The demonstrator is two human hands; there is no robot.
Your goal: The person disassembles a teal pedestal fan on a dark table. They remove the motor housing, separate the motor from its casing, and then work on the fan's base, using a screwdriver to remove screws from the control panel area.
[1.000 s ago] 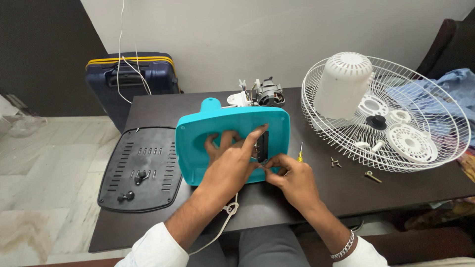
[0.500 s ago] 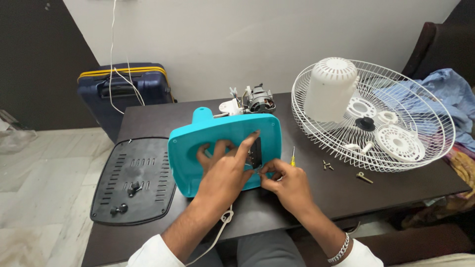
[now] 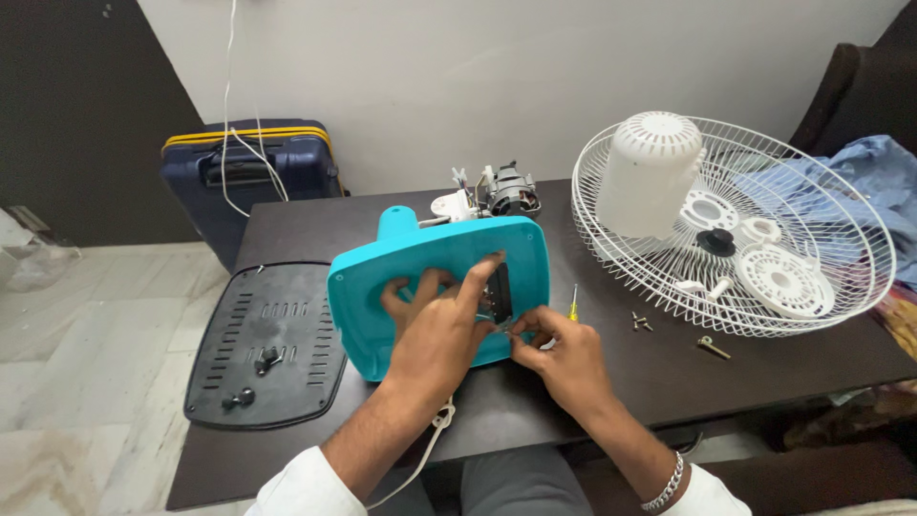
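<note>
A turquoise plastic fan base shell (image 3: 420, 263) stands tilted on its edge on the dark table (image 3: 611, 401). My left hand (image 3: 435, 330) is spread against its inner face, holding it up, the index finger reaching a black part (image 3: 500, 290) set in the shell. My right hand (image 3: 559, 354) sits just right of it, fingertips pinched at the lower end of that black part. What the pinch holds is too small to make out. A yellow-handled screwdriver (image 3: 573, 304) lies beside the right hand.
A black vented base plate (image 3: 263, 349) lies at the table's left. A fan motor (image 3: 506, 196) sits behind the shell. A white wire fan guard (image 3: 841, 229) on the right holds a white motor cover (image 3: 650, 172) and small parts. Loose screws (image 3: 712, 346) lie near it. A blue suitcase (image 3: 244, 177) stands on the floor.
The view has shifted slightly, so everything sits a little lower and left. Both hands stay at the black part on the turquoise shell, with only small finger movement.
</note>
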